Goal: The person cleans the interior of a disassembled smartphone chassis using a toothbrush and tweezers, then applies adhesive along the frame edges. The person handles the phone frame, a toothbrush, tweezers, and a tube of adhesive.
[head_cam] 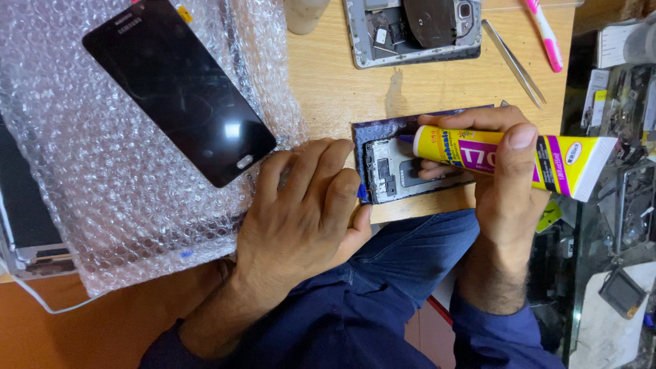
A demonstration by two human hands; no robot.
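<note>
My right hand (502, 174) grips a yellow glue tube (478, 152) with a purple band, its blue nozzle resting on the edge of an open phone frame (393, 174). The frame lies on a dark purple mat (372, 130) at the wooden table's front edge. My left hand (304, 205) lies flat, fingers apart, pressing the frame's left end. A black phone screen (181, 89) rests on bubble wrap (102, 191) to the left.
Another opened phone body (410, 31) sits at the back of the table (328, 75), with metal tweezers (514, 61) and a pink-and-white tool (545, 33) beside it. Cluttered shelves of parts (625, 137) stand on the right. A pale cup (304, 15) is at the top.
</note>
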